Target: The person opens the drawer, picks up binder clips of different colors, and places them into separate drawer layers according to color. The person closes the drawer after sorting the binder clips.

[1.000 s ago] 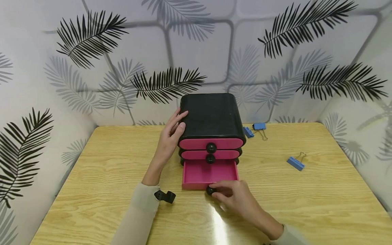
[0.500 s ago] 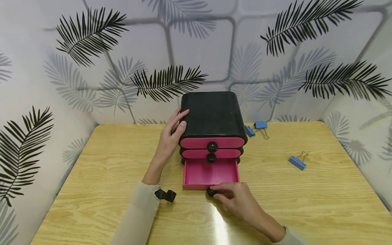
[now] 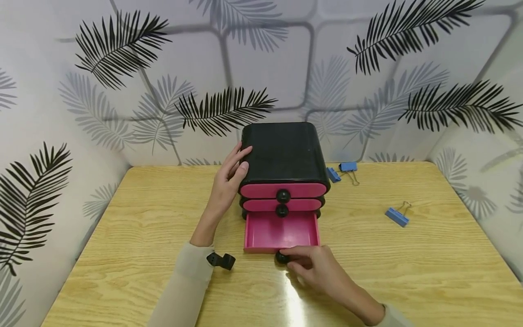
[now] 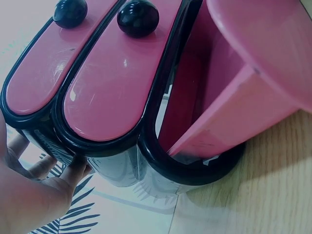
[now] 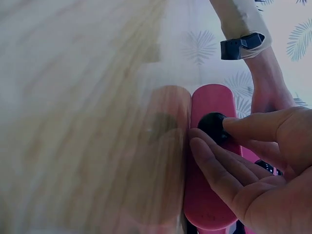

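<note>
A small black drawer unit with pink drawer fronts stands near the back of the table. Its bottom drawer is pulled out, and nothing lies on the part of its floor that shows. My right hand pinches the round black knob of that drawer between thumb and fingers; the right wrist view has the thumb at one side of the knob. With fingers spread, my left hand rests against the unit's left side and top edge. The upper two drawers are closed.
Two blue binder clips lie together behind the unit's right side. Another blue binder clip is farther right on the wooden table. A leaf-patterned backdrop rises behind and at both sides.
My right hand's thumb has slid slightly on the knob, and the hand sits a touch lower. The drawer stays about equally far out, and my left hand keeps its place.
</note>
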`<action>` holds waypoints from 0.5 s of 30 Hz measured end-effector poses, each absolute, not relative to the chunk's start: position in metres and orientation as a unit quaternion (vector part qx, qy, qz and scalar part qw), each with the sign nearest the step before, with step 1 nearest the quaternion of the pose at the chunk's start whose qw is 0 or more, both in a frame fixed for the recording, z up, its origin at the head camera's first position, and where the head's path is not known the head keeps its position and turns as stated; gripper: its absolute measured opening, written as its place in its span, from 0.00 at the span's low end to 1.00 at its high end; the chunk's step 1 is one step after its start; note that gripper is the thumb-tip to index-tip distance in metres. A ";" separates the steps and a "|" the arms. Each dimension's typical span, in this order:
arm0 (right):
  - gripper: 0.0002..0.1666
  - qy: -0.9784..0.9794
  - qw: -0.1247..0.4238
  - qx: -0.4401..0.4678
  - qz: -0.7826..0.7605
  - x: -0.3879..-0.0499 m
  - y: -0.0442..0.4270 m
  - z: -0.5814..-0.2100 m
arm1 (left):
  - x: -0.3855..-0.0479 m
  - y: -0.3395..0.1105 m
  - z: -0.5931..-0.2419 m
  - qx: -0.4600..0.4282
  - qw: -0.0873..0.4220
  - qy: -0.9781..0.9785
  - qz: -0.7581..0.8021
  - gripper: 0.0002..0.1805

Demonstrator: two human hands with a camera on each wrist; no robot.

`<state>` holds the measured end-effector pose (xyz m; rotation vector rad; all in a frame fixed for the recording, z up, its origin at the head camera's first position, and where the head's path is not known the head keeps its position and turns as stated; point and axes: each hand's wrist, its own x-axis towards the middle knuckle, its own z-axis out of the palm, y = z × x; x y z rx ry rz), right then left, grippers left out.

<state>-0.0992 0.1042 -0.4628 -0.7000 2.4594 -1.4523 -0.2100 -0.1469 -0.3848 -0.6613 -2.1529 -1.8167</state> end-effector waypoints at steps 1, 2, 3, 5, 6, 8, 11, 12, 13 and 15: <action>0.16 0.831 0.101 -0.241 -0.490 -0.099 0.105 -0.463 | -0.210 -0.147 -0.385 -0.227 0.124 -0.737 -0.624 0.25; 0.16 0.830 0.104 -0.244 -0.490 -0.098 0.105 -0.462 | -0.210 -0.147 -0.385 -0.228 0.125 -0.737 -0.625 0.25; 0.16 0.830 0.108 -0.244 -0.490 -0.098 0.106 -0.461 | -0.210 -0.147 -0.386 -0.227 0.125 -0.736 -0.626 0.25; 0.16 0.829 0.107 -0.247 -0.490 -0.097 0.108 -0.460 | -0.210 -0.147 -0.386 -0.226 0.125 -0.735 -0.627 0.25; 0.15 0.829 0.107 -0.245 -0.491 -0.097 0.109 -0.459 | -0.210 -0.147 -0.386 -0.225 0.124 -0.734 -0.628 0.25; 0.14 0.828 0.100 -0.244 -0.494 -0.097 0.113 -0.456 | -0.210 -0.147 -0.386 -0.223 0.123 -0.734 -0.629 0.25; 0.13 0.823 0.078 -0.248 -0.506 -0.098 0.119 -0.450 | -0.210 -0.147 -0.385 -0.224 0.124 -0.733 -0.630 0.25; 0.13 0.822 0.068 -0.247 -0.508 -0.098 0.122 -0.447 | -0.210 -0.147 -0.385 -0.225 0.125 -0.733 -0.630 0.25; 0.13 0.823 0.057 -0.247 -0.509 -0.099 0.124 -0.445 | -0.210 -0.147 -0.385 -0.226 0.125 -0.732 -0.630 0.25; 0.13 0.823 0.034 -0.243 -0.512 -0.100 0.130 -0.441 | -0.210 -0.147 -0.385 -0.227 0.125 -0.732 -0.631 0.25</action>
